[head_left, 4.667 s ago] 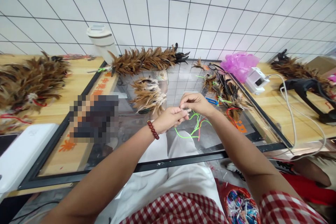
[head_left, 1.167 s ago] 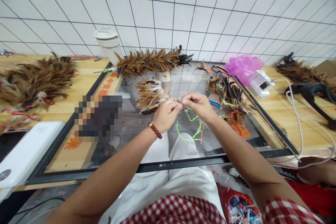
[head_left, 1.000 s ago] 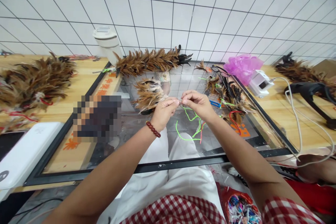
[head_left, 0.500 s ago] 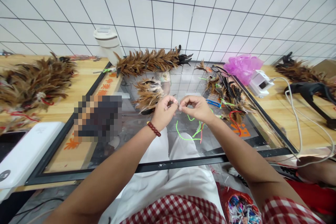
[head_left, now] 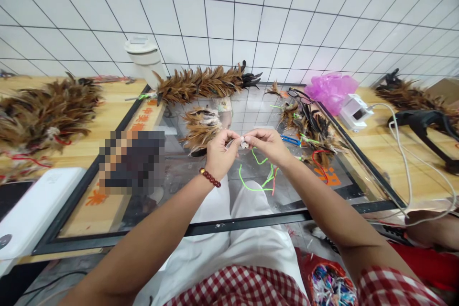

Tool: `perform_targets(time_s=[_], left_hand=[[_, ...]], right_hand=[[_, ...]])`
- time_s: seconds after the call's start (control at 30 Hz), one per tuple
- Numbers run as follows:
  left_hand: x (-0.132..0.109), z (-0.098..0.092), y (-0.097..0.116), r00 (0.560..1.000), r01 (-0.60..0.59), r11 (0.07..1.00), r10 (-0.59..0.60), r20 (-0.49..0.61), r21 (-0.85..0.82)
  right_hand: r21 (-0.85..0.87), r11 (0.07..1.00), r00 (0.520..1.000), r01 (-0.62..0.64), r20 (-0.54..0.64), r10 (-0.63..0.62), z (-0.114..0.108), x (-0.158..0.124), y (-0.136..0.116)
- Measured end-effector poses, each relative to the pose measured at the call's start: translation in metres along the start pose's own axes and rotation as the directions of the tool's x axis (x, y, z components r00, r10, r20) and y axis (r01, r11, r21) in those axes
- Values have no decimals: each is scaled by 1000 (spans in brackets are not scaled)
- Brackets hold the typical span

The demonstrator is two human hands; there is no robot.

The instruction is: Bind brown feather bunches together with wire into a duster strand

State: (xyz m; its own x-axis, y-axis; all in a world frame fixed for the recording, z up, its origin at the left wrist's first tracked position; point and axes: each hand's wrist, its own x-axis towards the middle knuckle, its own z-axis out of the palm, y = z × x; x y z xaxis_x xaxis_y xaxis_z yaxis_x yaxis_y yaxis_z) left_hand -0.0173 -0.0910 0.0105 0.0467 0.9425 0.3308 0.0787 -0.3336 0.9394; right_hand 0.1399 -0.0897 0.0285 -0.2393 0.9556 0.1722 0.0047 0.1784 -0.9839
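My left hand (head_left: 222,150), with a dark red bead bracelet (head_left: 210,177) on its wrist, is pinched above the middle of a glass panel. Right against it, my right hand (head_left: 268,145) is pinched too. A small whitish bit (head_left: 244,143), perhaps feather ends or thread, shows between the fingertips of both hands; the fingers hide most of it. Just behind my left hand lies a bunch of brown feathers (head_left: 201,129) with pale fluffy ends. Bright green cords (head_left: 247,187) lie below my hands. Beyond my right hand is a blue thread snipper (head_left: 291,140).
A brown feather garland (head_left: 202,85) lies at the panel's back, beside a white canister (head_left: 143,60). Loose dark feathers (head_left: 311,122), a pink plastic bag (head_left: 332,90) and a white device (head_left: 355,112) with a cable are to the right. More feather strands (head_left: 53,110) lie left, near a white power bank (head_left: 43,205).
The fingertips of both hands have shifted slightly, and the whitish bit between them shows more clearly. The view has moved a little; the things on the table stay where they were.
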Motion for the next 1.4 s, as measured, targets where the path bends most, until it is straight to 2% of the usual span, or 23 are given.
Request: perform_targets(time_s=[0.17,0.27,0.37,0.47,0.6,0.77,0.9,1.07,1.17,1.23,1.33,1.4], left_hand=[[1,1,1,998,50,998,-50,29,-25],[0,2,3,999,28,997,-26,29,-67],[-1,2,5,999,-12,994,17,41,-104],[-2,1,5,995,-46,997,51,82,-59],[-2,-1,6,977,-172,982,160,145,79],[2,-5,4,917,-396,888,369,153,232],[5,-7,3,895,-446,839,421,148,311],[5,-7,0,907,-420,840,404,120,344],[5,-6,-1,925,-371,860,375,58,351],[5,-6,-2,938,-335,873,345,37,354],[4,-6,-3,937,-346,868,337,87,357],[3,-7,-2,923,-385,851,357,146,357]], right_hand=[[-84,996,1000,13,-5,-14,-1,-1,-1],[-75,997,1000,17,-23,-19,-3,1,5],[11,1000,997,6,-73,-5,-4,4,11],[141,990,993,-29,-112,45,-6,7,15],[294,954,985,-51,-142,97,-7,8,14],[392,920,984,1,-163,69,-7,8,5],[421,907,985,0,-156,73,-6,8,2],[408,913,982,3,-174,74,-7,9,6],[296,955,985,-17,-159,66,-13,9,7],[230,970,988,-80,-114,109,-18,8,7],[199,963,981,-181,-28,191,-22,5,5],[145,971,981,-192,35,189,-20,4,4]])
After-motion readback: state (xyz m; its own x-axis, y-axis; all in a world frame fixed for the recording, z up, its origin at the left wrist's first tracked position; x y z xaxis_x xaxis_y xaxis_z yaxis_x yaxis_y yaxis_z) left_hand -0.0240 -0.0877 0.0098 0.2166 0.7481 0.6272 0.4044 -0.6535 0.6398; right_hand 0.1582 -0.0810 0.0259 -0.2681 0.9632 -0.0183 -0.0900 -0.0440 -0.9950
